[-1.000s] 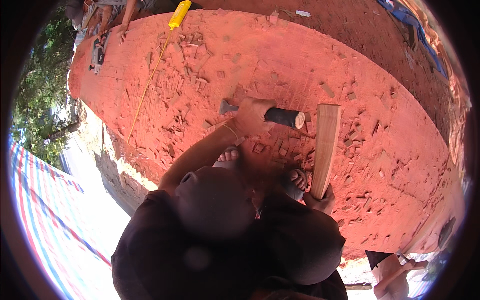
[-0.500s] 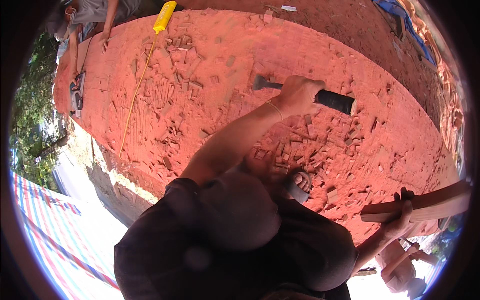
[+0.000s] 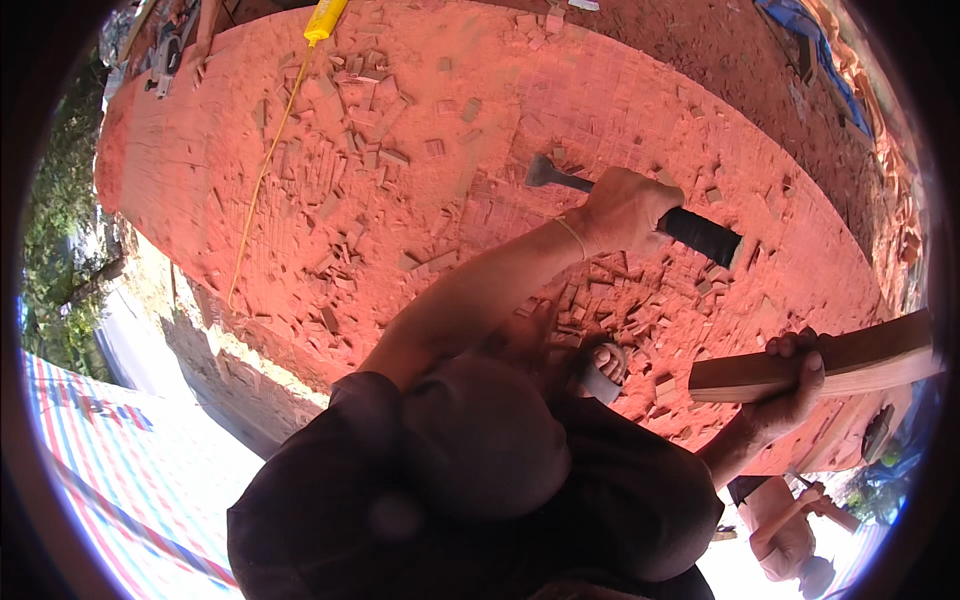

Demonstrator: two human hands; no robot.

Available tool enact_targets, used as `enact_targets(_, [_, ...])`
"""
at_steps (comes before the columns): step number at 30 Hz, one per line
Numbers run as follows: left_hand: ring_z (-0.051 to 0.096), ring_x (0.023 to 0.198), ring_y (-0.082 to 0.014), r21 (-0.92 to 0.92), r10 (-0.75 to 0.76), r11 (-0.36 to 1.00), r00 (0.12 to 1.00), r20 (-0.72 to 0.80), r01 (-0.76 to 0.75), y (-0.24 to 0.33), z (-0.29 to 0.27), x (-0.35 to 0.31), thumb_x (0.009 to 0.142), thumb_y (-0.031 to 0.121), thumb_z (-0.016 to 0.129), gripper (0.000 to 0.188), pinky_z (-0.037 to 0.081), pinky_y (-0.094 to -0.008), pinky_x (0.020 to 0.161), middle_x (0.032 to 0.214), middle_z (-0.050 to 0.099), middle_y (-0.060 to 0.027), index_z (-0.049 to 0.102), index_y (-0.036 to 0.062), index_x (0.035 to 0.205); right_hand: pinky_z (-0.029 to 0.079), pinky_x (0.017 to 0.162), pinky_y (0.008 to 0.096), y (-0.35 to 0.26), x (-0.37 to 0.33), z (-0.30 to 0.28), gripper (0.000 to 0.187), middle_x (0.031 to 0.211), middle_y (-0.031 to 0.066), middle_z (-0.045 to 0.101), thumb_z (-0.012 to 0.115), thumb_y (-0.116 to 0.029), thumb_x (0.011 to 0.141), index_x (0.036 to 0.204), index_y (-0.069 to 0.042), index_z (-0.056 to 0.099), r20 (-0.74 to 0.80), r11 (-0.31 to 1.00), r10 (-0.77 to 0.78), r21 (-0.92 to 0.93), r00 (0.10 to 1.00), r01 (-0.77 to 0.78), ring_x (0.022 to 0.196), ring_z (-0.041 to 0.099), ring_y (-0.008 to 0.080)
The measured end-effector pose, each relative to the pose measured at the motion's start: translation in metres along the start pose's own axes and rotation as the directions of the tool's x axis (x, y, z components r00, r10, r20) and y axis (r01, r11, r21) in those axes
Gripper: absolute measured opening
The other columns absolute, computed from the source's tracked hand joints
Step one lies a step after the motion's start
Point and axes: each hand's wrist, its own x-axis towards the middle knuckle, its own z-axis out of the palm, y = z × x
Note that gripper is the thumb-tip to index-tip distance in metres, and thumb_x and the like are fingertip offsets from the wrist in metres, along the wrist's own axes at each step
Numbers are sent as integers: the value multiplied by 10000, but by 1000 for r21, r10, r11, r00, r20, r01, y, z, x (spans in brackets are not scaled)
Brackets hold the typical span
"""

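Observation:
My left hand [image 3: 628, 212] is wrapped round a chisel. The chisel's flared metal blade [image 3: 552, 174] points left, just above the reddish wood slab, and its black-wrapped handle [image 3: 702, 236] sticks out to the right of the fist. On the right, my right hand [image 3: 790, 390] grips a long, squared wooden block [image 3: 850, 358] from below, its fingers curled over the top side. The block is held raised, apart from the chisel. Beneath both hands spreads the large red wood slab [image 3: 480, 120], roughly cut and strewn with chips.
Wood chips [image 3: 620, 305] lie thickly near my sandalled foot [image 3: 603, 368]. A yellow bottle-shaped thing [image 3: 324, 20] with a yellow line [image 3: 262, 180] lies at the upper left. A co-worker's hand and a power tool [image 3: 168, 68] are at the far left; another person [image 3: 775, 525] works at the lower right.
My left hand and the chisel have shifted right and slightly nearer. My right hand has brought the block up and leftward. The co-worker's power tool has moved farther away.

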Motion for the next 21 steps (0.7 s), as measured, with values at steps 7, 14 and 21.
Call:
enact_targets(7, [664,647,-324,45,-43,998,999,17,42,-11,7,15,660,183,755,196,497,-445,575,665,626,-81,620,124,789,482,860,388,-96,35,9,365,1046,131,595,623,-234,894,1103,64,597,-246,914,-400,-38,883,404,908,565,236])
enact_targets(14, [673,622,-294,-3,-48,999,992,-113,48,-8,0,7,658,213,764,193,500,-419,549,655,635,-76,630,130,770,459,592,299,40,-19,51,256,724,-3,576,737,-44,729,940,-17,595,-20,622,398,-729,917,-286,648,532,106])
enact_targets(21, [654,607,-319,55,-15,998,993,-116,21,-12,7,4,668,188,752,171,488,-412,536,654,617,-98,642,123,781,486,754,325,-47,15,-18,196,769,59,598,691,-141,847,958,8,630,-3,829,-62,-557,998,50,746,583,167])
